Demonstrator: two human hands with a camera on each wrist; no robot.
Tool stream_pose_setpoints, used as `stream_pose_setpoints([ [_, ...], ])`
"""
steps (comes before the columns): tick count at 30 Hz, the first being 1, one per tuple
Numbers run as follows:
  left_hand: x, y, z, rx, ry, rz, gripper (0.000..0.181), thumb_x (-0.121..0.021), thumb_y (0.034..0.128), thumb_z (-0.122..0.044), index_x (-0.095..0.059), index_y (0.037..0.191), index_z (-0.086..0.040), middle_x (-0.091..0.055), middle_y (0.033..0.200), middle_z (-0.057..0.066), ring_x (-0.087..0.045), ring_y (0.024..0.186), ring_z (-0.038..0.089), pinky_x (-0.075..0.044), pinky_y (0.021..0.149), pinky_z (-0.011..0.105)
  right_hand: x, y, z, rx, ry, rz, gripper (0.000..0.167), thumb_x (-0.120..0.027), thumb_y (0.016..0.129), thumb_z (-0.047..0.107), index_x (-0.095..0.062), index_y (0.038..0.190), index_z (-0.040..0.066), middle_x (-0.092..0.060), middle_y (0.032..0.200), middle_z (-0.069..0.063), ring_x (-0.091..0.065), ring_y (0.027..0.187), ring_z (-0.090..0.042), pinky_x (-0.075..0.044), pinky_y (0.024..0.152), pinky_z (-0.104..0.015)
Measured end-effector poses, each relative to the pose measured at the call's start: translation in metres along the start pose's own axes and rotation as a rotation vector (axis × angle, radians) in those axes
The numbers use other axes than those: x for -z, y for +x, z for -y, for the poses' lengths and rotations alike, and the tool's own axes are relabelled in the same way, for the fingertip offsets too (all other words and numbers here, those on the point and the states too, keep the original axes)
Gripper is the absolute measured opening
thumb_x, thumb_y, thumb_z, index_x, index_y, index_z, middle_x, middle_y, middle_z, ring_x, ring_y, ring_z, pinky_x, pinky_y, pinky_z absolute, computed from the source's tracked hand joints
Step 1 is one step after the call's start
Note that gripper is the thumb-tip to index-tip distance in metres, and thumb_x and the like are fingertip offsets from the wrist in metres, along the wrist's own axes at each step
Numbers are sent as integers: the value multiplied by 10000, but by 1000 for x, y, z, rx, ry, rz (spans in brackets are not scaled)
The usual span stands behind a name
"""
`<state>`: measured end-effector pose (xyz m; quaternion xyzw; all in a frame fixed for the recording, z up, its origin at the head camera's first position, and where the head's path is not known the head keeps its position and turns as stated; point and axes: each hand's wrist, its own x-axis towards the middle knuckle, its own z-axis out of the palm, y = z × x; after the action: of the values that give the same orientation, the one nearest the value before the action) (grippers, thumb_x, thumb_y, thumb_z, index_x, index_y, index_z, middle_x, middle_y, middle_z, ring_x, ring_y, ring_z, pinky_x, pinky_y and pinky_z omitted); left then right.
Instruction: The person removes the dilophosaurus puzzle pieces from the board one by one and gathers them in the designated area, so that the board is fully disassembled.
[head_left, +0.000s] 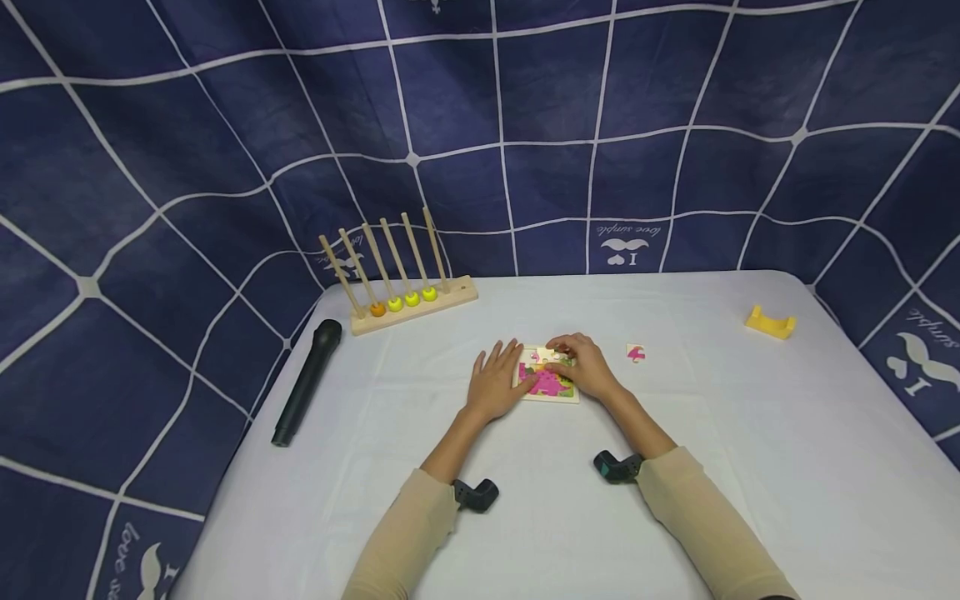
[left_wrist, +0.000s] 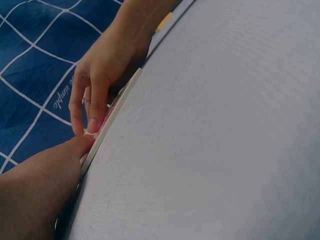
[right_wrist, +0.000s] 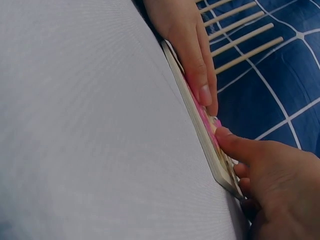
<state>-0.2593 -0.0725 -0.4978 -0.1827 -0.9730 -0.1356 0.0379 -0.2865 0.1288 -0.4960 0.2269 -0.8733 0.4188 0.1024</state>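
Note:
A small wooden jigsaw puzzle (head_left: 548,385) with a pink animal picture lies flat on the white table in the head view. My left hand (head_left: 494,383) is spread at its left side, fingers straight, thumb resting on the picture. From the right, my right hand (head_left: 588,367) reaches over the puzzle's upper part, pinching a puzzle piece between thumb and fingers. Much of that piece is hidden, but a pale and pink edge shows by the thumb (right_wrist: 225,133) in the right wrist view. A loose puzzle piece (head_left: 635,353) with a pink patch lies right of the right hand.
A wooden bead rack (head_left: 415,312) with upright pegs and several orange and yellow beads stands at the back left. A black microphone-shaped object (head_left: 307,382) lies along the left edge. Far right sits a yellow bracket-like piece (head_left: 770,323). Blue checked cloth (head_left: 555,192) hangs behind.

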Motion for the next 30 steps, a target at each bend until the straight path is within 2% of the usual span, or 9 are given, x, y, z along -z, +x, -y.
stream_pose_setpoints([
  [10, 1, 0, 1, -1, 1, -5, 730, -352, 900, -612, -278, 1461, -152, -227, 1513, 9, -135, 1391, 232, -86, 1107, 464, 0, 0, -2, -43, 57, -16, 281, -731, 787, 94, -668, 1060, 100, -650, 853, -41, -493, 747, -192, -409, 666, -310],
  [19, 2, 1, -1, 10, 3, 4, 736, -338, 896, -626, -283, 1460, -156, -225, 1515, 3, -136, 1392, 225, -88, 1108, 463, 1, -3, -2, -11, 136, -48, 220, -700, 808, 61, -693, 1024, 102, -641, 786, -30, -566, 656, -155, -467, 579, -248],
  [26, 3, 4, -11, 94, -44, -45, 704, -417, 880, -605, -406, 1383, -113, -309, 1477, 30, -203, 1374, 228, -106, 1104, 468, 0, -2, -3, -22, 154, -60, 204, -707, 805, 86, -696, 1005, 125, -637, 762, -7, -538, 649, -156, -438, 563, -231],
  [30, 0, 5, -18, 130, -28, -61, 756, -421, 861, -641, -415, 1379, -90, -310, 1473, 57, -198, 1373, 254, -102, 1098, 501, 0, -2, -3, -21, 155, -54, 205, -702, 810, 90, -694, 1012, 124, -635, 760, -9, -538, 652, -160, -438, 565, -231],
])
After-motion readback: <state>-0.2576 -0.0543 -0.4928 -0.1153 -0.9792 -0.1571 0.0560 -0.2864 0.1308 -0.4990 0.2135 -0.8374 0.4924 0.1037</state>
